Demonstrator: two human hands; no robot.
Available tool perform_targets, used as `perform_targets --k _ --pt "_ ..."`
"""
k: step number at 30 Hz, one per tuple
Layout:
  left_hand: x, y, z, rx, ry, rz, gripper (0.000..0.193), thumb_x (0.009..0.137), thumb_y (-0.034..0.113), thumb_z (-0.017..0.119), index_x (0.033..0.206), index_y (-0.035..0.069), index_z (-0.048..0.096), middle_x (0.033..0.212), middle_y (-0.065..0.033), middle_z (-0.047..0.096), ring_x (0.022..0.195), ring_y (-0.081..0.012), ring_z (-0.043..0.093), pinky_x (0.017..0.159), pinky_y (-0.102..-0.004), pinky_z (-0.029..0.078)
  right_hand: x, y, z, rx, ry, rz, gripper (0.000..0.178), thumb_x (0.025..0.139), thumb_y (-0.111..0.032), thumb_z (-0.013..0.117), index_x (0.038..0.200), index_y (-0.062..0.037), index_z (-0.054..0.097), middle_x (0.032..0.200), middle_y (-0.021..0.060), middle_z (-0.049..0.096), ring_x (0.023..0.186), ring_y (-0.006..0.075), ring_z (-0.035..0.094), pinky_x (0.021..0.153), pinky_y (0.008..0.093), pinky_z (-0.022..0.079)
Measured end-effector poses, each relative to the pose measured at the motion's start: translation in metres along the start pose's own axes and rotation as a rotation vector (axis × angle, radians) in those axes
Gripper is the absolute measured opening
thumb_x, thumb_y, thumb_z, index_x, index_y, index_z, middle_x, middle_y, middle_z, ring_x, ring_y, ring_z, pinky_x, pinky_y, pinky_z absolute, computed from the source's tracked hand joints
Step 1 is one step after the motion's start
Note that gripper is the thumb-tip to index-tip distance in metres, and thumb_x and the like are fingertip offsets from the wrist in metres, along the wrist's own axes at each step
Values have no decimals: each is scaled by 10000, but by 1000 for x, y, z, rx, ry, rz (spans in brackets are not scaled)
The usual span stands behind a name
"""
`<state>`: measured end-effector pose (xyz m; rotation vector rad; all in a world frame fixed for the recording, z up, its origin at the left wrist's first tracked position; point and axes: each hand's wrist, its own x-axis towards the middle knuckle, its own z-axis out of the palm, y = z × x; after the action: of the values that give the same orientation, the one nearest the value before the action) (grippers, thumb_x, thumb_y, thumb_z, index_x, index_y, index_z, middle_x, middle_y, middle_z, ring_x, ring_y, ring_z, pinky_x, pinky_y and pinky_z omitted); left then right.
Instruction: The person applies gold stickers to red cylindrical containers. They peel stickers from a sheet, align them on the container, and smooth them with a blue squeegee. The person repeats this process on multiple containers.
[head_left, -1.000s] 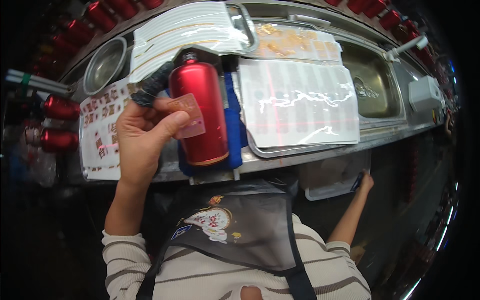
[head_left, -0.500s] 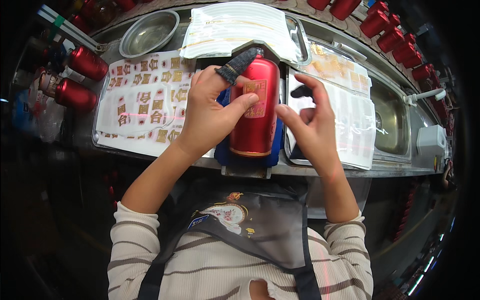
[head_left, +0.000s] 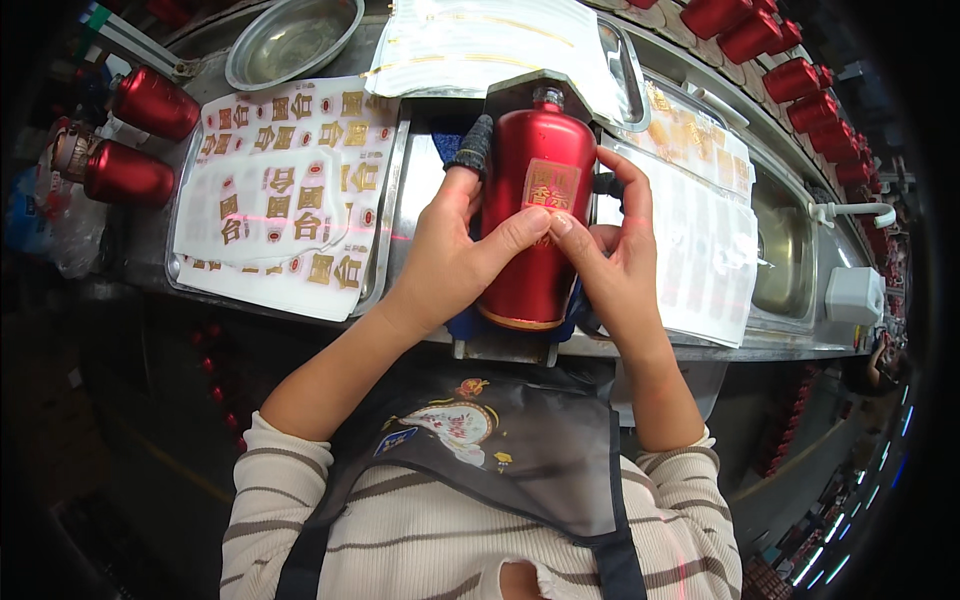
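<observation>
A glossy red bottle (head_left: 520, 280) with an uncapped neck rests on a blue-padded stand (head_left: 467, 325) before me. My left hand (head_left: 445, 250) grips its left side; a dark knit sleeve (head_left: 472, 145) covers one finger. My right hand (head_left: 625, 265) is round the right side, its fingers partly hidden behind the bottle. Both thumbs press close together on the lower part of a gold-printed decal (head_left: 550, 182) on the bottle's front, covering some of it. A dark finger cover on my right hand shows only in part.
Left lies a tray (head_left: 378, 255) of gold-and-red decal sheets (head_left: 290, 215); right, more pale sheets (head_left: 690, 260). White sheets (head_left: 480, 50) and a metal bowl (head_left: 295, 45) stand behind. Red bottles (head_left: 130, 172) flank the left, others line the back right. A sink (head_left: 785, 255) and white jug (head_left: 855, 295) are far right.
My right hand has come in from beside the bottle onto its side and decal. The left thumb has slid to meet the right. The bottle now appears farther right in view.
</observation>
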<state>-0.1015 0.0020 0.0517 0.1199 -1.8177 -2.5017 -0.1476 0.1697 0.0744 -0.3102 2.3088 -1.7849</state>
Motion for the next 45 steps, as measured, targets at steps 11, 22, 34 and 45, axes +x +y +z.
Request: perform_targets --k 11,22,34,45 --pt "-7 -10 3 185 82 125 423 896 187 731 1176 -44 514 1058 -145 658 953 -159 649 816 -320 536 2 3 1 145 -40 26 740 825 -214 768 1421 3 385 1197 156 586 659 67 593 573 178 455" --pt "-5 -6 12 175 157 169 379 896 167 730 1156 -50 560 1015 -128 685 892 -149 665 780 -295 538 16 -11 12 290 19 98 599 854 -217 770 1251 2 378 876 136 673 655 92 628 554 218 489" --pt "-9 2 11 81 124 66 468 908 149 721 1261 -50 487 1129 -138 653 999 -146 643 855 -292 532 20 5 -3 362 -64 104 591 872 -228 747 1305 2 418 987 110 650 630 53 573 541 199 457" --pt "-7 2 12 47 111 44 432 915 141 713 1240 -45 497 1174 -137 635 1045 -144 628 881 -293 529 13 12 0 315 -57 10 633 859 -140 747 1369 2 401 1217 141 568 660 36 589 542 167 443"
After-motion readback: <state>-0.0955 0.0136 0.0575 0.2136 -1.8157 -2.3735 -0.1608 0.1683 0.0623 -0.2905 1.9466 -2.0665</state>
